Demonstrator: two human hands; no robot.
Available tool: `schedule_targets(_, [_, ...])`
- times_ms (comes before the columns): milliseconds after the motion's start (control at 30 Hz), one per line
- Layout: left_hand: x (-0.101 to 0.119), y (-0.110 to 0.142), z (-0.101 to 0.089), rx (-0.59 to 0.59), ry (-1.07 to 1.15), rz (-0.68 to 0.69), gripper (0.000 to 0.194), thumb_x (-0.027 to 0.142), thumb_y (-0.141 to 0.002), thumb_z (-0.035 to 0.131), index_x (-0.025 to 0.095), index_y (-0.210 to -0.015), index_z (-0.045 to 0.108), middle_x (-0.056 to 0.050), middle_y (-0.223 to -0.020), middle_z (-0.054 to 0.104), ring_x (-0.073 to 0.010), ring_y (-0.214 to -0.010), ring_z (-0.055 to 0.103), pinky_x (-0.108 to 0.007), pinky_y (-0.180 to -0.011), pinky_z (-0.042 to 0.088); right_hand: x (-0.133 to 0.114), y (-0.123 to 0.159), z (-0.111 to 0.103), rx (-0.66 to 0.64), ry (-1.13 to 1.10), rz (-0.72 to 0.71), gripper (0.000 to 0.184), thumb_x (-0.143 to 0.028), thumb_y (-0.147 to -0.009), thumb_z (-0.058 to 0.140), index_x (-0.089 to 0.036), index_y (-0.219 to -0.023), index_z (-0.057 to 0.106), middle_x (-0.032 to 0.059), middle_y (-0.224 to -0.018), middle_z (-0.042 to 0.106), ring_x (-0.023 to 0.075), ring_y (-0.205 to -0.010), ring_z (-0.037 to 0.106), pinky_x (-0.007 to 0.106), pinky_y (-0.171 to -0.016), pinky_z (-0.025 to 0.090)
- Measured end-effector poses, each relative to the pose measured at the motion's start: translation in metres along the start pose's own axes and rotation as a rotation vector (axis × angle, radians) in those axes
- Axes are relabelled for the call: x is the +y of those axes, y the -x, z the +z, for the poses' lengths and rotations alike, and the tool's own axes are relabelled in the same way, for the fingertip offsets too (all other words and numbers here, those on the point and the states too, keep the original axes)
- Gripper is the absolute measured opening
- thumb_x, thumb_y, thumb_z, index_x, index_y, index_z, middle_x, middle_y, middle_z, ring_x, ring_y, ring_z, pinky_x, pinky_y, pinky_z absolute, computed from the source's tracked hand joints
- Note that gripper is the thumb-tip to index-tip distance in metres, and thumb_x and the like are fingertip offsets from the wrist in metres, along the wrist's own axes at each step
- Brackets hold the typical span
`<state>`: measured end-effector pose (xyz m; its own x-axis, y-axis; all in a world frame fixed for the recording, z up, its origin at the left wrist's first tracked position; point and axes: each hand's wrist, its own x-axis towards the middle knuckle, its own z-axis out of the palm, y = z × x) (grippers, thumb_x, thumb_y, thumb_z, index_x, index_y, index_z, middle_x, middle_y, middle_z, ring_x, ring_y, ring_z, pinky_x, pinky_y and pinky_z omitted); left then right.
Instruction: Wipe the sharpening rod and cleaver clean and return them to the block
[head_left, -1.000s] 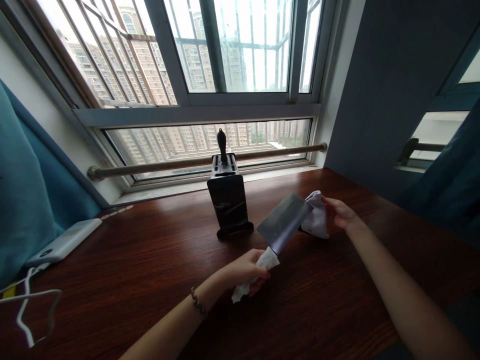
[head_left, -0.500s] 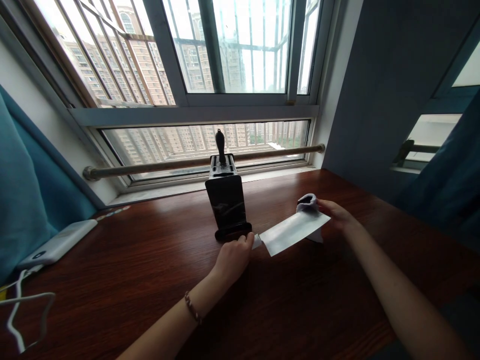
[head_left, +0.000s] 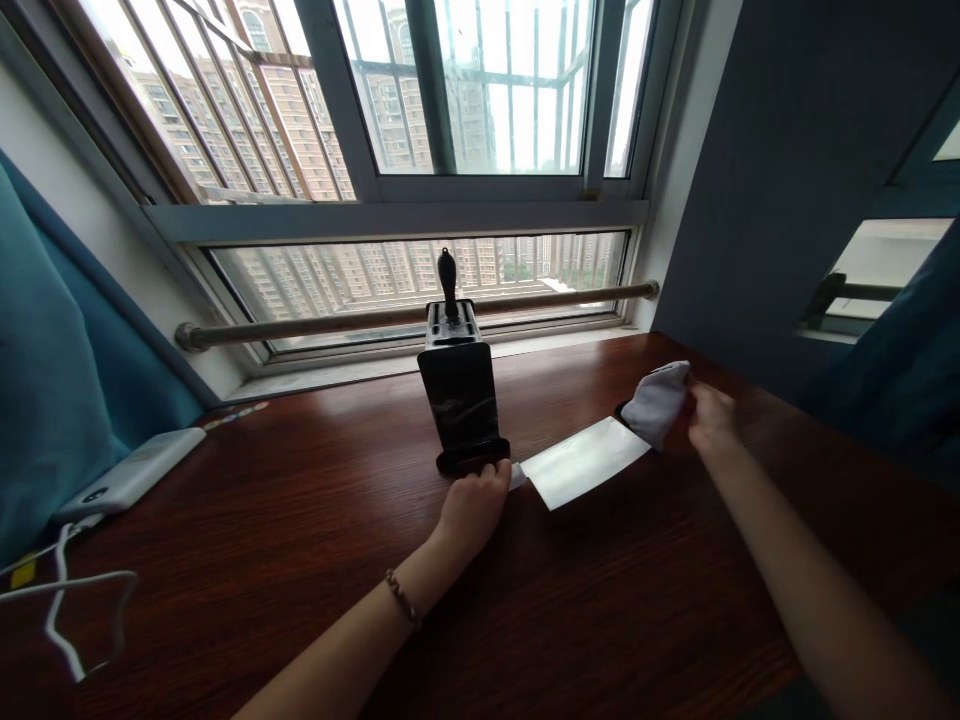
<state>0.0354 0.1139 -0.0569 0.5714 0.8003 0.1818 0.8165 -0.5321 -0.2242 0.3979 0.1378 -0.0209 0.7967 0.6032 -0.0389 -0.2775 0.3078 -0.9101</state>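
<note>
My left hand (head_left: 474,505) is closed around the handle of a cleaver, which seems wrapped in white cloth. Its broad blade (head_left: 585,462) lies nearly flat and catches the light, pointing right. My right hand (head_left: 711,418) grips a white cloth (head_left: 658,398) just beyond the blade's far end, lifted a little above it. A black knife block (head_left: 462,395) with one dark handle sticking up stands right behind my left hand on the wooden table (head_left: 300,560).
A white power bank (head_left: 131,475) and a white cable (head_left: 67,610) lie at the table's left. A teal curtain (head_left: 52,400) hangs on the left. A metal rail (head_left: 375,318) runs along the window behind the block.
The cleaver blade went from tilted up to lying nearly flat. My left hand moved forward toward the knife block. My right hand with the cloth slid off the blade's end and rose to the right.
</note>
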Motion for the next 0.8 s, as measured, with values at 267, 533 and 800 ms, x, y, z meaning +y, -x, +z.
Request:
schedule_targets(267, [0.01, 0.003, -0.002, 0.157, -0.207, 0.034, 0.026, 0.002, -0.085, 0.031, 0.013, -0.096, 0.052, -0.006, -0.072, 0.054, -0.024, -0.056, 0.059, -0.032, -0.044, 0.047, 0.005, 0.091, 0.025, -0.448, 0.577, -0.709, 0.027, -0.04, -0.083, 0.058, -0.016, -0.087, 0.07, 0.0056, -0.084, 0.067, 0.0188, -0.074, 0.06, 0.028, -0.066, 0.045])
schedule_targets(533, [0.009, 0.003, -0.003, 0.143, -0.153, 0.033, 0.021, 0.005, -0.086, 0.035, 0.014, -0.095, 0.052, -0.007, -0.073, 0.056, -0.0247, -0.057, 0.059, -0.033, -0.044, 0.048, 0.047, 0.168, 0.035, -1.197, 1.113, -0.915, 0.018, -0.032, -0.089, 0.051, -0.018, -0.084, 0.06, 0.0039, -0.086, 0.056, 0.0159, -0.078, 0.052, 0.026, -0.068, 0.038])
schedule_targets(800, [0.009, 0.003, -0.001, 0.118, -0.112, 0.032, 0.024, 0.003, -0.085, 0.034, 0.014, -0.093, 0.053, -0.007, -0.073, 0.057, -0.0255, -0.059, 0.06, -0.034, -0.047, 0.049, 0.047, 0.113, 0.032, -0.858, 1.622, -0.663, 0.017, -0.031, -0.09, 0.044, -0.016, -0.088, 0.051, 0.0058, -0.093, 0.06, 0.0237, -0.08, 0.059, 0.031, -0.058, 0.031])
